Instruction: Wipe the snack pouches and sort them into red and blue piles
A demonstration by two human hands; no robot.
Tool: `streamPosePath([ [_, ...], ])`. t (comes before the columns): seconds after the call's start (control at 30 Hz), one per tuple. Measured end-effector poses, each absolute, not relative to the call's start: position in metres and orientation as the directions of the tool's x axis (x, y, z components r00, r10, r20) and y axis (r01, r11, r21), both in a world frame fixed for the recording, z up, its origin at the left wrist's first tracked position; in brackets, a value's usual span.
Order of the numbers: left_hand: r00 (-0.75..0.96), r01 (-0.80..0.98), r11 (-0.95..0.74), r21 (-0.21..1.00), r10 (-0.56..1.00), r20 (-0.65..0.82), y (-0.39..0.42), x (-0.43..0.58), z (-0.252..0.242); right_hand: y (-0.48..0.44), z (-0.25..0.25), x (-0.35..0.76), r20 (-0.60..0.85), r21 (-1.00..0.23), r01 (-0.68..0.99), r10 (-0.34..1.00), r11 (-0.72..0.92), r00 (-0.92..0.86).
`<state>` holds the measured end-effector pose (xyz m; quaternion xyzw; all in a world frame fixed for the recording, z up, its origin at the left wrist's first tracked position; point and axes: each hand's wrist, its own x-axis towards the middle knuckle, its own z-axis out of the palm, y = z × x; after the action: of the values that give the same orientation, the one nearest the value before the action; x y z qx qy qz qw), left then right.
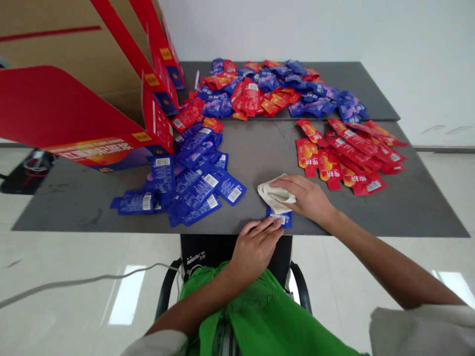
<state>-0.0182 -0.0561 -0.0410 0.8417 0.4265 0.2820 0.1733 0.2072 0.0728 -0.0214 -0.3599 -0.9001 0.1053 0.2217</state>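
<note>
A folded off-white cloth [275, 195] is gripped in my right hand [308, 197] and lies over the upper part of a blue sachet [286, 220]. The sachet rests flat near the table's front edge, its barcode end showing below the cloth. The fingers of my left hand [258, 243] lie stretched out on the sachet's lower left part. To the left spreads a pile of blue sachets [196, 185], and to the right a pile of red sachets [352, 153].
Open red cardboard boxes [122, 133] stand at the back left of the grey table [260, 148]. Mixed red and blue sachets [260, 89] are heaped along the back. A black chair [302, 289] is below the front edge, and a grey cable [89, 281] crosses at lower left.
</note>
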Motion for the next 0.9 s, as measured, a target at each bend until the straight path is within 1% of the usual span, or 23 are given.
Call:
streamPosePath([
  [0.1,0.474,0.620,-0.568,0.541,0.821,0.319,-0.057,-0.018,-0.043,0.110,-0.022,0.208,0.324,-0.308,0.658,0.726,0.687,-0.606],
  [0.2,0.464,0.618,-0.562,0.549,0.825,0.322,-0.057,-0.017,-0.044,0.128,-0.012,0.208,0.333,-0.275,0.707,0.754,0.652,-0.566],
  [0.3,0.454,0.613,-0.563,0.554,0.825,0.337,-0.057,-0.017,-0.042,0.112,0.007,0.207,0.443,-0.323,0.724,0.774,0.609,-0.453],
  [0.37,0.453,0.611,-0.568,0.551,0.822,0.345,-0.056,-0.017,-0.042,0.084,0.019,0.206,0.489,-0.372,0.693,0.764,0.618,-0.420],
  [0.4,0.453,0.612,-0.571,0.547,0.820,0.350,-0.056,-0.017,-0.042,0.067,0.022,0.204,0.471,-0.384,0.666,0.756,0.639,-0.454],
  [0.5,0.449,0.610,-0.584,0.536,0.812,0.374,-0.057,-0.018,-0.043,0.023,0.020,0.200,0.361,-0.405,0.548,0.678,0.732,-0.640],
  [0.57,0.448,0.608,-0.588,0.533,0.809,0.381,-0.057,-0.018,-0.044,0.008,0.010,0.199,0.313,-0.420,0.506,0.643,0.754,-0.699],
  [0.7,0.459,0.597,-0.590,0.544,0.807,0.372,-0.056,-0.018,-0.042,0.028,-0.013,0.204,0.318,-0.419,0.547,0.681,0.725,-0.660],
  [0.8,0.465,0.599,-0.587,0.544,0.809,0.361,-0.056,-0.018,-0.040,0.070,-0.024,0.209,0.324,-0.361,0.630,0.726,0.688,-0.607],
  [0.9,0.459,0.612,-0.577,0.541,0.816,0.352,-0.058,-0.017,-0.041,0.106,-0.022,0.213,0.338,-0.294,0.704,0.759,0.647,-0.557],
])
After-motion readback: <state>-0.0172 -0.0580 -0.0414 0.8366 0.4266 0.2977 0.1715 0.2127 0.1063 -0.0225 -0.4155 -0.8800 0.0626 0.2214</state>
